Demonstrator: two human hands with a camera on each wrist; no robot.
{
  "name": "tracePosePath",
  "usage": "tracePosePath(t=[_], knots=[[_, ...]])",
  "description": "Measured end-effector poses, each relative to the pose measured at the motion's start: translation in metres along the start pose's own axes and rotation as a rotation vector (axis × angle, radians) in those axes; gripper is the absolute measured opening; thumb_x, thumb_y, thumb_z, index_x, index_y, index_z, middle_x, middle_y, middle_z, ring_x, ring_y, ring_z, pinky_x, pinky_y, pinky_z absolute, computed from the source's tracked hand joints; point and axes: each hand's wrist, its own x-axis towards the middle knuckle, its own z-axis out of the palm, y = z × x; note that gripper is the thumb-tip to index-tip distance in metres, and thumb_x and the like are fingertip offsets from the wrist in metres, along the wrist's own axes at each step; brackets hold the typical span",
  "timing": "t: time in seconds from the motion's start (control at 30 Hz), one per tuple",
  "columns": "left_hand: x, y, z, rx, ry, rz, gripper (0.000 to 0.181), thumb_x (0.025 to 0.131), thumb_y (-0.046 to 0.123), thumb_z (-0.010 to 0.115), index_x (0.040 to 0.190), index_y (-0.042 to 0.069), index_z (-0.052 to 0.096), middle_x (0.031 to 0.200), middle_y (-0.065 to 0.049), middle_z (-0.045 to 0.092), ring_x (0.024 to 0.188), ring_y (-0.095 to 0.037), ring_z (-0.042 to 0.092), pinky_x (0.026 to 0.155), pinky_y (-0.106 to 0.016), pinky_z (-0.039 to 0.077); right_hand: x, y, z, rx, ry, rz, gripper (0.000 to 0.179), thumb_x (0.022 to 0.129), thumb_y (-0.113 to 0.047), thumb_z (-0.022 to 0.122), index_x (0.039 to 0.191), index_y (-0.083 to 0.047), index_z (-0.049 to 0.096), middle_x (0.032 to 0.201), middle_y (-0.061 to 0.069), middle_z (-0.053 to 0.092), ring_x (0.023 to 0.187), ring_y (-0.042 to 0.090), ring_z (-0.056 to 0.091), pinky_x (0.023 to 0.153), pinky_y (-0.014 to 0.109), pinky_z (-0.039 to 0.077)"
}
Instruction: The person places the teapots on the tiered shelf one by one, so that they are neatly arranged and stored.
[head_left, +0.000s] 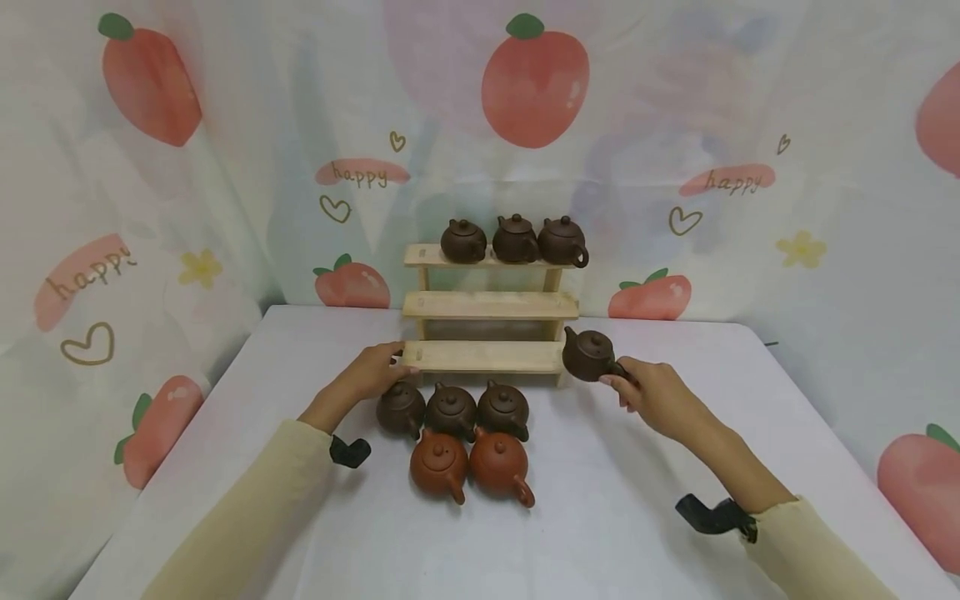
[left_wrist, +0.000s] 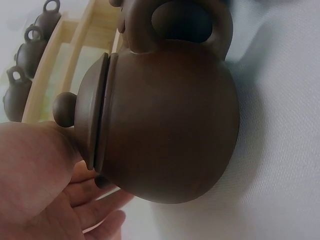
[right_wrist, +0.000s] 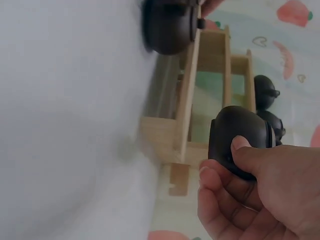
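My right hand (head_left: 651, 396) grips a dark brown teapot (head_left: 590, 355) by its handle, off the table beside the right end of the wooden rack's bottom tier (head_left: 487, 357). In the right wrist view, my thumb lies against this teapot (right_wrist: 235, 127). My left hand (head_left: 371, 372) holds the left end of that bottom tier, thumb in front. Just below it stand several dark brown teapots (head_left: 452, 408) in a row; the leftmost (left_wrist: 170, 115) fills the left wrist view and hides part of my left hand. Two reddish-orange teapots (head_left: 499, 465) stand nearer me.
On the rack's top tier (head_left: 429, 257) stand three dark brown teapots (head_left: 515, 239). The middle tier (head_left: 491, 305) is bare wood. A white cloth (head_left: 600, 533) covers the table, and a printed fruit curtain (head_left: 450, 100) hangs behind and at both sides.
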Motion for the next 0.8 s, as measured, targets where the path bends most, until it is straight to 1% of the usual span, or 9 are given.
tracePosePath(t=[0.1, 0.23, 0.4, 0.57, 0.8], knots=[[0.000, 0.001, 0.000, 0.006, 0.002, 0.008, 0.061, 0.106, 0.029, 0.067, 0.152, -0.007, 0.049, 0.144, -0.030, 0.060, 0.129, -0.045, 0.062, 0.107, -0.055, 0.051, 0.020, 0.000, -0.010, -0.015, 0.004, 0.006, 0.023, 0.106, -0.017, 0.066, 0.086, -0.008, 0.061, 0.065, -0.003, 0.061, 0.059, 0.011, 0.050, 0.055, 0.026, 0.041], [0.000, 0.002, -0.001, 0.007, -0.002, -0.008, 0.063, 0.106, 0.029, 0.067, 0.153, -0.007, 0.048, 0.145, -0.030, 0.059, 0.131, -0.045, 0.061, 0.108, -0.055, 0.051, 0.048, 0.000, -0.019, -0.027, 0.003, 0.018, 0.027, 0.106, -0.018, 0.066, 0.084, -0.004, 0.062, 0.065, 0.000, 0.063, 0.059, 0.013, 0.053, 0.056, 0.029, 0.043], [0.000, 0.003, -0.001, 0.005, -0.006, -0.013, 0.063, 0.106, 0.029, 0.066, 0.153, -0.007, 0.047, 0.145, -0.030, 0.059, 0.131, -0.044, 0.060, 0.108, -0.055, 0.050, 0.076, -0.001, -0.025, -0.010, -0.032, 0.054, 0.030, 0.108, -0.019, 0.064, 0.083, -0.002, 0.060, 0.066, 0.004, 0.063, 0.060, 0.016, 0.055, 0.058, 0.032, 0.044], [0.001, 0.002, -0.001, 0.000, -0.012, -0.019, 0.064, 0.106, 0.030, 0.066, 0.154, -0.007, 0.046, 0.146, -0.030, 0.058, 0.132, -0.044, 0.060, 0.109, -0.055, 0.050, 0.094, 0.001, -0.025, -0.023, -0.050, 0.036, 0.030, 0.108, -0.018, 0.062, 0.084, -0.001, 0.059, 0.065, 0.004, 0.064, 0.058, 0.016, 0.057, 0.058, 0.033, 0.045], [0.001, 0.002, -0.001, 0.000, -0.012, -0.027, 0.065, 0.106, 0.030, 0.066, 0.155, -0.007, 0.045, 0.146, -0.030, 0.058, 0.132, -0.044, 0.060, 0.109, -0.054, 0.050, 0.108, 0.004, -0.021, -0.032, -0.042, 0.047, 0.031, 0.108, -0.019, 0.063, 0.082, -0.003, 0.059, 0.065, 0.006, 0.066, 0.058, 0.016, 0.060, 0.059, 0.033, 0.047]])
